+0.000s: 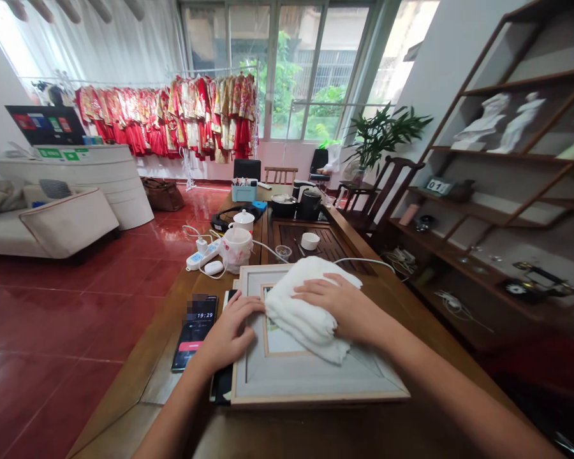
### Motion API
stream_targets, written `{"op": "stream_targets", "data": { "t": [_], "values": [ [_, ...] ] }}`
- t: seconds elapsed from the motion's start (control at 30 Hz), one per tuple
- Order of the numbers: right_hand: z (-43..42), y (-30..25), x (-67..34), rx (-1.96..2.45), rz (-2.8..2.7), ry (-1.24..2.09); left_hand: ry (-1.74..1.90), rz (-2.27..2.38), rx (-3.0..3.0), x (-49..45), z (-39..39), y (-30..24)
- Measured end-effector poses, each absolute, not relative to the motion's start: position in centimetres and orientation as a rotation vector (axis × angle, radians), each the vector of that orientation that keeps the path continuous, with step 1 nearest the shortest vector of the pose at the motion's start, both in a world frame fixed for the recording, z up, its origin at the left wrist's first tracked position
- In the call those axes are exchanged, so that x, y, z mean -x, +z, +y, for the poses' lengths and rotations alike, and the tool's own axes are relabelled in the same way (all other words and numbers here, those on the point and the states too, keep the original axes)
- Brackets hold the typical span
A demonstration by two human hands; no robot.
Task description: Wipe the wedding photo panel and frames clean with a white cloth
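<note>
Cloth (297,315) under right hand (347,306), frame (287,377) centre

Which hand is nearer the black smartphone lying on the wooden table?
Left. The left hand rests on the white picture frame, right beside the black smartphone; the right hand lies on the white cloth, farther right.

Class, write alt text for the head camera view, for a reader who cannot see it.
A person's right hand presses a white cloth onto a framed picture lying flat on a wooden table, while the left hand rests on the frame's left edge beside a phone. Beyond stand a white teapot and a rack of red garments.
</note>
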State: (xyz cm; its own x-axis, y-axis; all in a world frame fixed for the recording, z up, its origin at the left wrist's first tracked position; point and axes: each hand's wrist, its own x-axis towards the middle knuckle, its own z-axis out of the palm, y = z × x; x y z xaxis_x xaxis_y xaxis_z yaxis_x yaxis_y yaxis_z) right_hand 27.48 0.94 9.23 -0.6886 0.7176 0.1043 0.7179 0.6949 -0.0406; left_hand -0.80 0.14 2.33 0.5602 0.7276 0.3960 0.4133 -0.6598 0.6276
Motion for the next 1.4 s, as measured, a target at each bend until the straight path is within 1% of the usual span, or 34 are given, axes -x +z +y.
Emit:
{"op": "stream_targets", "data": {
  "t": [0.17,0.3,0.43,0.57,0.63,0.7,0.87,1.0,1.1,1.23,1.4],
  "values": [
    [3.3,8.5,-26.8,1.266,-2.698,-0.046,0.899,0.912,-2.302,0.7,-0.2,2.5],
    [2.7,8.7,-26.8,1.240,-2.710,0.010,0.928,0.933,-2.282,0.6,-0.2,2.3],
    [0.3,9.8,-27.9,1.149,-2.807,0.150,0.959,0.934,-2.257,0.7,0.1,2.0],
    [-1.7,10.9,-28.9,1.041,-2.891,0.434,0.953,0.947,-2.243,0.8,0.2,1.9],
    [-1.9,11.0,-28.9,1.043,-2.890,0.479,0.949,0.947,-2.240,0.9,0.2,1.8],
    [-1.5,10.7,-28.6,1.059,-2.885,0.427,0.950,0.942,-2.241,0.9,0.2,1.8],
    [1.4,9.0,-27.7,1.142,-2.749,0.122,0.941,0.929,-2.258,0.9,0.3,1.6],
    [3.5,7.9,-27.2,1.189,-2.673,0.065,0.948,0.949,-2.251,0.8,0.4,1.5],
    [3.4,7.9,-27.1,1.193,-2.670,0.076,0.957,0.961,-2.243,0.8,0.3,1.4],
    [1.2,8.8,-27.5,1.155,-2.730,0.156,0.957,0.978,-2.246,0.8,0.2,1.4],
    [-0.9,9.8,-28.9,1.064,-2.859,0.488,0.970,0.976,-2.236,0.9,0.3,1.4]
  ]
}}
